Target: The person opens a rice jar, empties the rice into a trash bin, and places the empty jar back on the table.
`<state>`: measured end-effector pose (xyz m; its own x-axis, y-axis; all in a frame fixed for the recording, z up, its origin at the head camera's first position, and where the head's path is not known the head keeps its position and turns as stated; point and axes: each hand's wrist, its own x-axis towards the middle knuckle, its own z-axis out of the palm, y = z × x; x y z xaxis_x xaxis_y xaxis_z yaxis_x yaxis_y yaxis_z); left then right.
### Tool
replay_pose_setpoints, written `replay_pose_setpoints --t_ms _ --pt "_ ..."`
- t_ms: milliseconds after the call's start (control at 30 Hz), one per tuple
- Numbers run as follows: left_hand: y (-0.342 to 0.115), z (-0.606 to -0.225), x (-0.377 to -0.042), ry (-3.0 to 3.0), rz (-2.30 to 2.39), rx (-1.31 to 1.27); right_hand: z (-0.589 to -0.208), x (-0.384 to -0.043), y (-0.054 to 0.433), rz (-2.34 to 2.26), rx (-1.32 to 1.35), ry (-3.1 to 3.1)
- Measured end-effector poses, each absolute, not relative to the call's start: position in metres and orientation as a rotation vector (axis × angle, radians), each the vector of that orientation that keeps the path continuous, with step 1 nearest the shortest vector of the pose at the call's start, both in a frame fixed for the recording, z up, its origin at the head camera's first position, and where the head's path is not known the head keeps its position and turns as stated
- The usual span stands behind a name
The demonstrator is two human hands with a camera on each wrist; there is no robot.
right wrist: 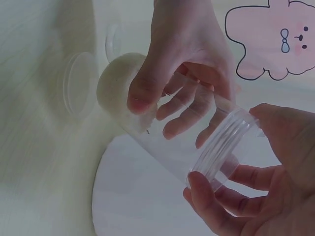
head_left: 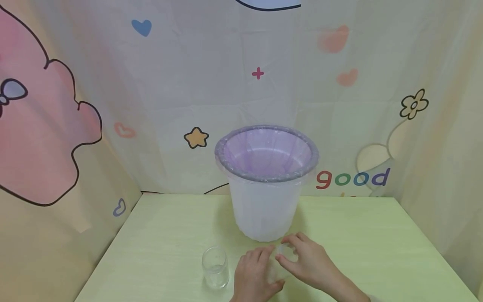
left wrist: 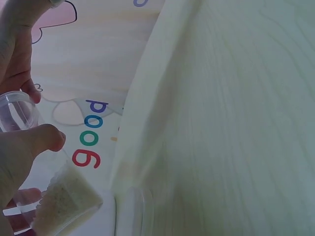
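Observation:
My left hand [head_left: 253, 274] grips the body of a clear plastic jar [right wrist: 170, 150], which is tilted. Pale, rice-like grains [right wrist: 117, 91] fill its bottom end. The thumb and fingers of my right hand [head_left: 311, 264] hold the jar's threaded mouth [right wrist: 221, 147], curled around the rim. In the head view, both hands hide most of the jar. A round translucent lid [right wrist: 79, 84] lies on the table near the jar's bottom end. To the left of my left hand stands a clear drinking glass [head_left: 216, 274], with what looks like some clear liquid low inside.
Behind the hands stands a white bin [head_left: 266, 212] with a purple-grey rim [head_left: 268, 179] and a clear plastic liner. The pale green table [head_left: 166, 243] ends at a printed curtain [head_left: 181, 75] at the back and sides.

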<state>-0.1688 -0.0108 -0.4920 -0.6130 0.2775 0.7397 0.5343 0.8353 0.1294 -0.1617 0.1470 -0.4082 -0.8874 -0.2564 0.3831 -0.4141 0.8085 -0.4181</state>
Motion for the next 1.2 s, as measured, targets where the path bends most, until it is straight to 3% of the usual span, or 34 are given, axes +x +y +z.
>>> replay_pose_setpoints --t_ms 733,1200 --pt "-0.017 -0.496 -0.175 -2.144 -0.373 -0.609 -0.421 -0.165 0.149 0.657 0.725 -2.522" --pt "-0.028 -0.5 -0.168 -2.297 -0.612 -0.627 -0.418 -0.169 0.15 0.564 1.219 -2.288"
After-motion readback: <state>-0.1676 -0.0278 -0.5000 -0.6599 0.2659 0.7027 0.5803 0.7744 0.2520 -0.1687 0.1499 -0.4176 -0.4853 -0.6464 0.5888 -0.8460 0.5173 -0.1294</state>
